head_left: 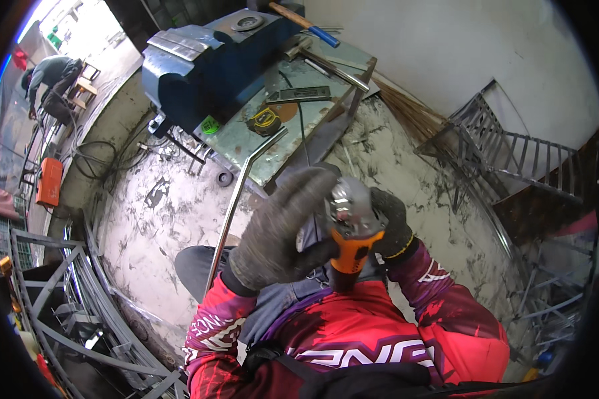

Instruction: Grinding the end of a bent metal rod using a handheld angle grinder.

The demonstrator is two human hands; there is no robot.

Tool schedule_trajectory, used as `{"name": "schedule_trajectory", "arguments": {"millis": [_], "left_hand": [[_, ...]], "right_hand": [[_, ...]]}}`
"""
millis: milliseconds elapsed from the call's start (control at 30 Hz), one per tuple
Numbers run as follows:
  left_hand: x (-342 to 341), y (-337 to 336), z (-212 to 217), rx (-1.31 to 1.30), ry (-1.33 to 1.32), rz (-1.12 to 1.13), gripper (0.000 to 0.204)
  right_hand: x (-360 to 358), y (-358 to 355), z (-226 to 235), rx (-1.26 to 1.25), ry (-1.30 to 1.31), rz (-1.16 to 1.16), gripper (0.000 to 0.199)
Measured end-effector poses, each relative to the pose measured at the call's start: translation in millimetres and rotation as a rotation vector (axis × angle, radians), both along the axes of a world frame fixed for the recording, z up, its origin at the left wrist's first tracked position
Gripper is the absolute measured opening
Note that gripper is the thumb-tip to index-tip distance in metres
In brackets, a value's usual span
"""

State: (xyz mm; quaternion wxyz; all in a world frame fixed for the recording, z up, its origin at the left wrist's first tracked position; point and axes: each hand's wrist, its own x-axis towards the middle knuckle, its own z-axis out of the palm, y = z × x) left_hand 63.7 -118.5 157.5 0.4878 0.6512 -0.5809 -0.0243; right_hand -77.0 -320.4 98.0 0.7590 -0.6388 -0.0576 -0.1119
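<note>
An angle grinder [357,233] with an orange body and a silver metal head is held upright over my lap. My right hand [394,223], in a dark grey work glove, grips it at the right side of its head; the fingers are partly hidden behind it. My left hand [279,223], gloved too and smeared by motion, is at the grinder's left side. Its fingers reach out toward the head and its thumb stands apart, near the orange body. Whether it touches the grinder I cannot tell. A bent shiny metal tube [236,193] slants from the workbench past my left wrist.
Ahead stands a metal workbench [263,159] with a blue machine [199,73], a tape measure [265,122], a square [299,94] and a hammer [306,25]. Steel bars and frames [53,292] lie at left. A slatted metal frame [506,146] leans at right. Another person [53,83] bends over far left.
</note>
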Motion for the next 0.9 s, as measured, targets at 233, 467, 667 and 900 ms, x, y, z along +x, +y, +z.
{"name": "schedule_trajectory", "arguments": {"millis": [233,467,667,900], "left_hand": [[-26,1,-17,-0.25,-0.3,-0.05,0.063],[-34,-7,-17,-0.451,-0.33,0.061,0.078],[-42,-22,-20,-0.158,-0.21,0.091,0.059],[-70,-41,-17,-0.245,-0.112,0.173,0.035]], "right_hand": [[-53,-15,-3,-0.764,-0.021,-0.112,0.046],[-75,-19,-55,-0.513,0.518,-0.367,0.048],[-69,1,-32,-1.182,-0.157,-0.568,0.053],[-119,-34,-115,-0.718,0.116,-0.661,0.062]]}}
